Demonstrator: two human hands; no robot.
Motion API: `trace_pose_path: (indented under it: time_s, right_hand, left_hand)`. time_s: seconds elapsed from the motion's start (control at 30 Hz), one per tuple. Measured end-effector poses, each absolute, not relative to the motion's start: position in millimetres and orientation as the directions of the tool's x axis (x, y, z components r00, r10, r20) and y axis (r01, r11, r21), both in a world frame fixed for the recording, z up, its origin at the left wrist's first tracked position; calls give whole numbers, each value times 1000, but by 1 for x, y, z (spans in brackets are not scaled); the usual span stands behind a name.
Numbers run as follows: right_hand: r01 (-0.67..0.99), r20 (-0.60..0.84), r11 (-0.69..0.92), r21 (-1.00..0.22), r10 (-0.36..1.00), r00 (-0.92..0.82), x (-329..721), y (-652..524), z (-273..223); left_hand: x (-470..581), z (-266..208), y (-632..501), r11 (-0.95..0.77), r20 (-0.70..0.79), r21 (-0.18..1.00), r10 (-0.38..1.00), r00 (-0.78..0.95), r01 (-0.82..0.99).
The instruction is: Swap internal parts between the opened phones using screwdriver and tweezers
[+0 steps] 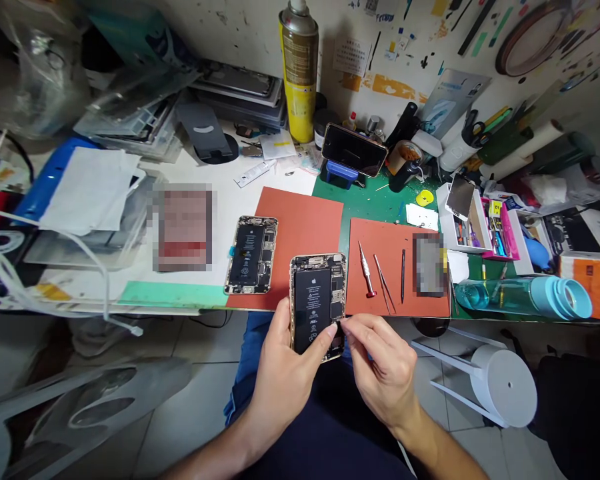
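Note:
My left hand grips an opened smartphone from below, its thumb lying across the lower right part. The phone's black battery and bare circuit board face up. At its lower right edge, my right hand has thumb and index finger pinched together; whatever is between them is too small to make out. A second opened smartphone lies on the desk to the left, partly on a reddish-brown mat. Right of my hands lie a screwdriver, tweezers and a thin black tool on another reddish-brown mat.
A phone stands propped on a blue holder. Behind it rises a yellow spray can. At right are boxes of tools and a blue bottle lying near the front edge. White cables hang at left; a white stool stands below.

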State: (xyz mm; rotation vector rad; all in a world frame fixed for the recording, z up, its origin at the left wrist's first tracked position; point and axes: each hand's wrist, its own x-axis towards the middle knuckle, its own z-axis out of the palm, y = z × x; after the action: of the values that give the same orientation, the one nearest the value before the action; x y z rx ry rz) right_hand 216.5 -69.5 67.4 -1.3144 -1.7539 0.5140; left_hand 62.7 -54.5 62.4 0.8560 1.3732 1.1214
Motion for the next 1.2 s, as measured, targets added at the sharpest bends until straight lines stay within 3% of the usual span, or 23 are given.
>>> trace_pose_path:
  time_s: [0.43, 0.9, 1.1, 1.2]
  right_hand:
    - [721, 483, 510, -469, 832, -274, 224, -78, 63]
    - [729, 528, 566, -386, 783, -328, 223, -78, 57]
    - [714, 531, 526, -462, 809, -252, 219, -81, 57]
    - [638, 440, 348, -687, 898, -17, 215, -83, 58]
  left_hand:
    - [68, 67, -54, 307, -323, 941, 939, -113, -143]
    - [70, 66, -51, 295, -314, 945, 939, -140, -141]
    - [71, 65, -49, 279, -300, 951, 939, -170, -135]
    - [72, 66, -48, 277, -297, 952, 939, -175, -132]
